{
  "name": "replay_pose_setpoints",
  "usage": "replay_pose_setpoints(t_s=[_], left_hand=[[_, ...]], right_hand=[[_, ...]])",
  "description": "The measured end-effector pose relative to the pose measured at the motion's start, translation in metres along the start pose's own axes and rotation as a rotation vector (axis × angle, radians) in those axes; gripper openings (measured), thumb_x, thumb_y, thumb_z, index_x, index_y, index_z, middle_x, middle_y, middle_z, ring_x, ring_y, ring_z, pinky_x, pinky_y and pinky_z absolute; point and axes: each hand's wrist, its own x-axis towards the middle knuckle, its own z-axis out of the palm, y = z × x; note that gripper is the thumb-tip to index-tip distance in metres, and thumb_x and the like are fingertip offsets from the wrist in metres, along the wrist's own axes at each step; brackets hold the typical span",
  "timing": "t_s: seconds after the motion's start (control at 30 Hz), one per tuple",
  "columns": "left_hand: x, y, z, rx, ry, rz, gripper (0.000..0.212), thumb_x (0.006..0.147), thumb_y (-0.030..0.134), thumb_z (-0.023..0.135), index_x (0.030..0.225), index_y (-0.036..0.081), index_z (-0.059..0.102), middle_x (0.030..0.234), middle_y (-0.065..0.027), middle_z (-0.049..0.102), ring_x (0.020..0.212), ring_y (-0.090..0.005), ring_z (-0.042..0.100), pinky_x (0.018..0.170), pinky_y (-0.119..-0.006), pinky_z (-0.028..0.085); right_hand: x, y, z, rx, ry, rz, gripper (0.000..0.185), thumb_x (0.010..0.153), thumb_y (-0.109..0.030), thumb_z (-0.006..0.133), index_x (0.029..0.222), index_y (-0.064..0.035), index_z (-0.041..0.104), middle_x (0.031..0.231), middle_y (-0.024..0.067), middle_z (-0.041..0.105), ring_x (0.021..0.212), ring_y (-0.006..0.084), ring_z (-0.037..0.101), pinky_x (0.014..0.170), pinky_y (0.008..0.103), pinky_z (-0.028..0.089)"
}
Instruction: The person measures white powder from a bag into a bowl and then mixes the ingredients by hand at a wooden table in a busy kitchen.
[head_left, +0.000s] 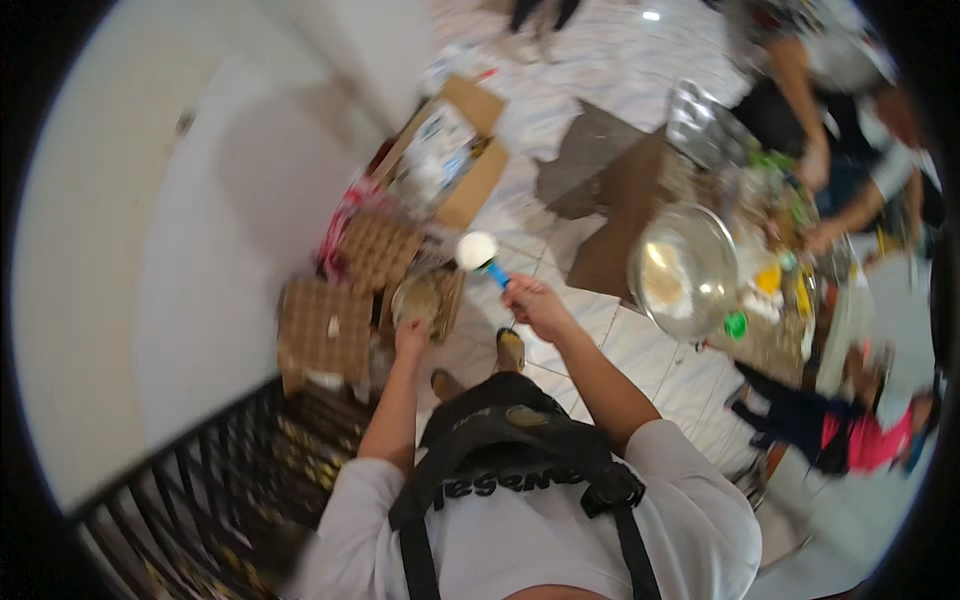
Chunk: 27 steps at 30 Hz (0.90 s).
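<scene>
My right hand (536, 306) grips the blue handle (497, 275) of a scoop. Its round head (477, 251) looks white; I cannot tell whether that is the bowl itself or a white filling. To the left and a little lower, my left hand (412, 337) is closed at the near rim of a round, translucent container (417, 298). Its contents are blurred. An open woven-pattern box (448, 304) lies around or beneath that container. The scoop is held to the right of the container, apart from it.
A table (772, 352) at right bears a large steel bowl (679, 277) with pale powder. Another person's hands (817, 236) work there. Woven-pattern boxes (324, 326) and an open carton (469, 187) line the left wall. A black railing (225, 465) stands at lower left.
</scene>
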Motion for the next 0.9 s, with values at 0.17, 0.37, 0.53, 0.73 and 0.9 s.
replay_pose_setpoints(t_s=[0.17, 0.37, 0.53, 0.73, 0.9], left_hand=[[-0.002, -0.011, 0.003, 0.034, 0.151, -0.140, 0.030, 0.085, 0.022, 0.054, 0.107, 0.001, 0.056, 0.077, -0.0055, 0.058, 0.065, -0.0173, 0.054, 0.059, -0.030, 0.042], [0.029, -0.063, 0.020, -0.334, 0.404, -0.251, 0.030, 0.084, 0.024, 0.056, 0.102, 0.000, 0.058, 0.088, -0.0078, 0.060, 0.075, -0.0156, 0.056, 0.065, -0.029, 0.044], [0.098, -0.128, 0.026, -0.444, 0.601, -0.165, 0.038, 0.082, 0.027, 0.061, 0.105, -0.003, 0.054, 0.091, -0.0079, 0.059, 0.078, -0.0150, 0.055, 0.070, -0.029, 0.044], [0.166, -0.152, 0.034, -0.427, 0.735, -0.055, 0.034, 0.080, 0.023, 0.066, 0.099, -0.003, 0.056, 0.086, -0.0051, 0.057, 0.076, -0.0121, 0.052, 0.069, -0.025, 0.043], [0.187, -0.179, 0.024, -0.629, 0.680, -0.039, 0.027, 0.080, 0.019, 0.065, 0.096, -0.002, 0.057, 0.085, -0.0027, 0.056, 0.074, -0.0103, 0.050, 0.068, -0.023, 0.041]], right_hand=[[0.052, 0.024, -0.032, -0.232, 0.074, 0.154, 0.028, 0.088, -0.021, 0.051, 0.112, -0.0057, 0.053, 0.066, -0.0013, 0.053, 0.046, 0.0022, 0.036, 0.039, 0.0177, 0.027], [0.153, 0.119, -0.048, -0.669, 0.076, 0.195, 0.024, 0.087, -0.015, 0.049, 0.103, -0.0012, 0.059, 0.065, 0.0013, 0.055, 0.053, 0.0087, 0.046, 0.049, 0.0233, 0.036], [0.259, 0.223, -0.048, -1.054, -0.015, 0.100, 0.027, 0.084, -0.019, 0.051, 0.099, 0.0020, 0.059, 0.068, 0.0102, 0.060, 0.064, 0.0203, 0.058, 0.060, 0.0317, 0.044], [0.359, 0.325, -0.044, -1.140, -0.075, 0.302, 0.029, 0.081, -0.017, 0.052, 0.099, 0.0052, 0.059, 0.073, 0.0151, 0.062, 0.071, 0.0234, 0.062, 0.064, 0.0350, 0.046], [0.396, 0.385, -0.034, -0.882, -0.060, 0.405, 0.028, 0.082, -0.019, 0.051, 0.100, 0.0000, 0.061, 0.069, 0.0129, 0.060, 0.056, 0.0186, 0.055, 0.046, 0.0318, 0.041]])
